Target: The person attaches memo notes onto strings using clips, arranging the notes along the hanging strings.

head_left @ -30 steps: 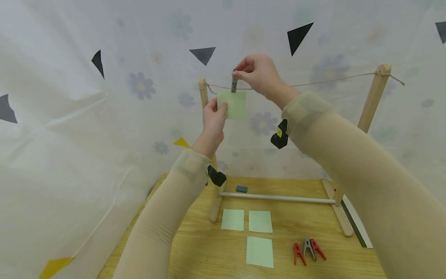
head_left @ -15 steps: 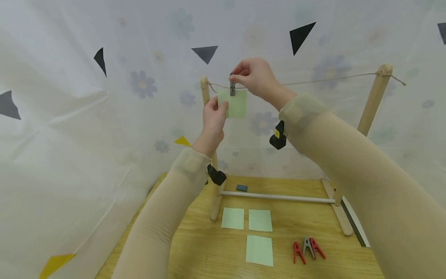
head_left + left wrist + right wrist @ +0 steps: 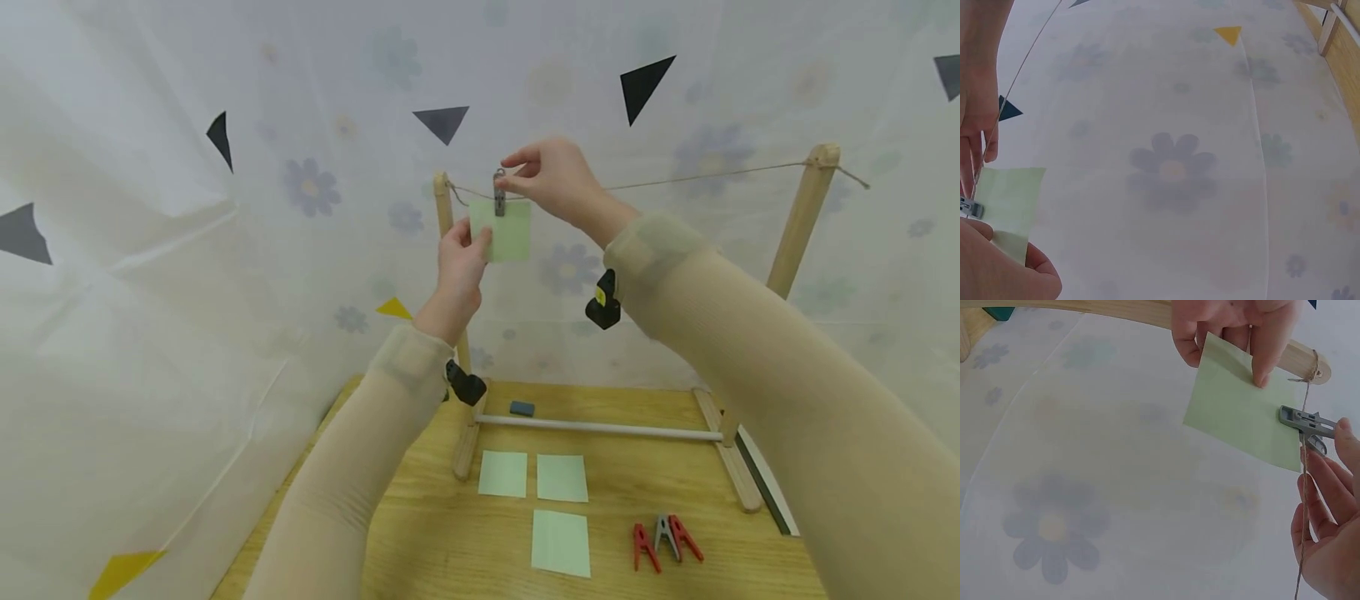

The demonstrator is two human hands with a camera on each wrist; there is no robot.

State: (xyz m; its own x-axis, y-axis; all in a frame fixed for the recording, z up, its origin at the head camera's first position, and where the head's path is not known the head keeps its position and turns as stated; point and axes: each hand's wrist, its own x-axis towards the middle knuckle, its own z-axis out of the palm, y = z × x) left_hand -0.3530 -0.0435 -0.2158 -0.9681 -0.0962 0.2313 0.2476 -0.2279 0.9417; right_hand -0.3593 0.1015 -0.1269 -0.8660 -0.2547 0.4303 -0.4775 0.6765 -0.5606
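Note:
My left hand [image 3: 461, 267] pinches a pale green square of paper [image 3: 513, 233] between thumb and fingers, near its left edge. A grey clothespin [image 3: 499, 196] sits over the paper's top edge at the string [image 3: 1305, 494]; its jaws lie on the paper. My right hand [image 3: 558, 183] is just beside the clothespin. In the right wrist view, the right thumb [image 3: 1345, 434] touches the end of one handle, while the other fingers are spread loosely by the string. In the left wrist view, only part of the clothespin [image 3: 971, 207] shows.
The string runs between two wooden posts [image 3: 802, 225] joined low down by a white rod [image 3: 600, 427]. Three green paper squares [image 3: 561, 542] lie on the wooden table [image 3: 442, 542]. Two red clothespins [image 3: 645, 547] and a grey one [image 3: 664, 533] lie to their right. A blue block [image 3: 522, 408] sits behind the rod.
The grey clothespin has come down over the paper's top edge. My right fingers have spread apart from their pinch on its handles. My left hand keeps its hold on the paper.

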